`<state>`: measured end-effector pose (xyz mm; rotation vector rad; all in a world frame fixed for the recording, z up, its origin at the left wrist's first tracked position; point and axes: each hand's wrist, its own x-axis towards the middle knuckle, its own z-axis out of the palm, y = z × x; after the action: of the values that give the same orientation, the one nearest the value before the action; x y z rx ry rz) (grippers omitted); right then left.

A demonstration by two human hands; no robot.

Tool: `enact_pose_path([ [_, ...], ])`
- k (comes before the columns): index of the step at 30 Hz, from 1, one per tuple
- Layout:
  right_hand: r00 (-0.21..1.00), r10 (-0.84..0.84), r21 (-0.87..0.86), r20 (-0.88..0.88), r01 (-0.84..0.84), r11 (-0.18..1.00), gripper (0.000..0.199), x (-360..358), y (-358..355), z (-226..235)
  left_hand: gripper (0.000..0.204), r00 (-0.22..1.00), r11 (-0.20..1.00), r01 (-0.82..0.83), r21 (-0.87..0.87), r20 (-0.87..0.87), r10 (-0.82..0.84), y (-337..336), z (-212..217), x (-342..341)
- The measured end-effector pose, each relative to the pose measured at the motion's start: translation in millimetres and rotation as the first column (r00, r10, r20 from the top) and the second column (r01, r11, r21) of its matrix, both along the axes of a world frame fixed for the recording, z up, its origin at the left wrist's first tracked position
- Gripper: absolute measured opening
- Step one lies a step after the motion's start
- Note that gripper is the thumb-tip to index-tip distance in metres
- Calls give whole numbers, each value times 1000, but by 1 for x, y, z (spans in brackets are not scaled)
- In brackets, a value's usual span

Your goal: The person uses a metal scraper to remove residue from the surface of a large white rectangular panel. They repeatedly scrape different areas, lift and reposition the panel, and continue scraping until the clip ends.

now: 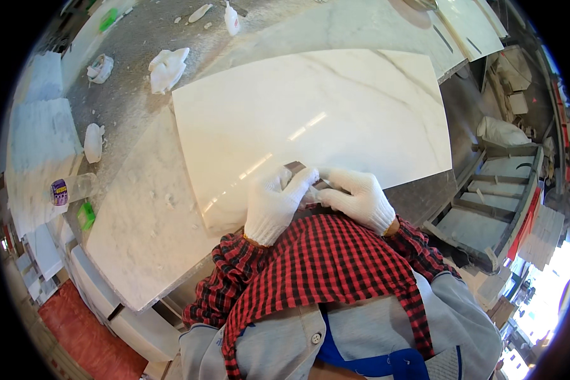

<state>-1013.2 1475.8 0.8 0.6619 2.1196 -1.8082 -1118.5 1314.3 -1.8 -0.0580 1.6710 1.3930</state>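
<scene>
A glossy white marble slab (323, 107) with faint grey veins lies on a larger marble worktop (145, 234). Both my hands wear white knit gloves and rest at the slab's near edge. My left hand (273, 206) and my right hand (358, 196) are pressed together on a small dark flat piece (296, 167), whose tip shows between the fingers. What the piece is cannot be made out. My red checked sleeves reach in from below.
Crumpled white rags (166, 68) and a tape roll (100, 68) lie on the grey worktop at the far left. A clear bottle (69, 190) and a green object (86, 215) sit at the left edge. Stone offcuts and a rack (494, 196) stand to the right.
</scene>
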Motion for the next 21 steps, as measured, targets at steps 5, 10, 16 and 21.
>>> enact_pose_path([
  [5,998,10,119,-60,-3,993,29,14,7,-12,29,993,995,-95,-31,-80,92,-5,-1,-7],
  [10,987,-164,265,6,156,951,36,18,23,-29,27,859,910,-396,-125,-402,319,-50,-13,-36],
  [16,982,-10,577,-188,119,808,41,-10,22,-55,16,726,961,-250,-115,-680,107,-85,-28,-12],
  [21,978,70,820,-196,124,558,39,-26,9,-61,26,463,992,-38,-121,-882,-90,-103,-63,2],
])
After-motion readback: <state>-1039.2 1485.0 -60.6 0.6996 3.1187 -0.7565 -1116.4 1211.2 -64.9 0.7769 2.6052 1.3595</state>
